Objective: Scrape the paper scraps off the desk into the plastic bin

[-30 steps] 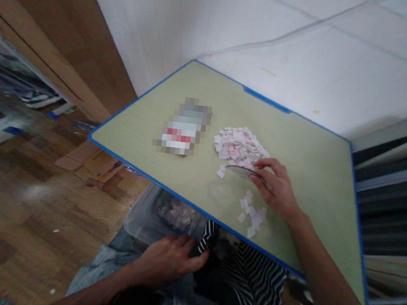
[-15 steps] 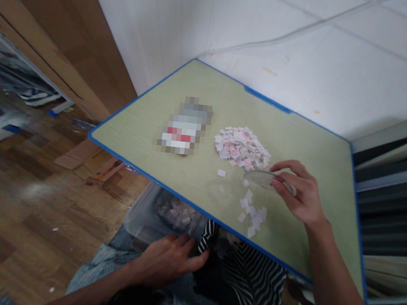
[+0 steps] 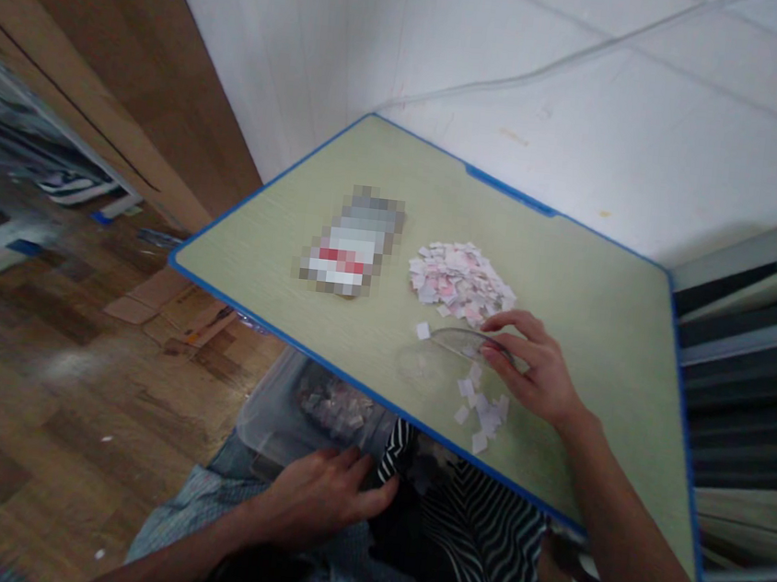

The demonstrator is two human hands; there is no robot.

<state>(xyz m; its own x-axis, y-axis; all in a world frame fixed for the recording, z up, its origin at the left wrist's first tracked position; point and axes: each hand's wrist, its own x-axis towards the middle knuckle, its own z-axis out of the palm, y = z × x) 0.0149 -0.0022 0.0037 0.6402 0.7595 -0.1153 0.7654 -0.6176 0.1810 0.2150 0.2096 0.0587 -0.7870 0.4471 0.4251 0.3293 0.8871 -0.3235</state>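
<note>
Head view, with clock directions read as they appear here and twelve at the top: the right hand (image 3: 499, 335) pinches a clear, thin round disc (image 3: 458, 340) between thumb and fingers, the disc tilted and pointing toward nine o'clock from the grip. Whether the disc's lower edge touches the tabletop cannot be told. At twelve o'clock from the disc lies a heap of small white and pinkish paper squares (image 3: 459, 275), near the fingertips. One lone white square (image 3: 423, 331) sits at nine o'clock, just beside the disc's far end, and a loose scatter of white squares (image 3: 485, 412) lies at six o'clock. At about ten o'clock from the disc, well apart from it, is a pixelated flat item (image 3: 352, 241) with a red band. All of these are over or on a green table (image 3: 277, 224) with a blue rim. At eight o'clock from the right hand, below the table edge, the left hand (image 3: 325, 497) lies back upward with its thumb set apart from the fingers; whether it grips anything cannot be told. A translucent bin (image 3: 269, 408) stands at eleven o'clock from it, and black-and-white striped cloth (image 3: 483, 542) at three o'clock.
</note>
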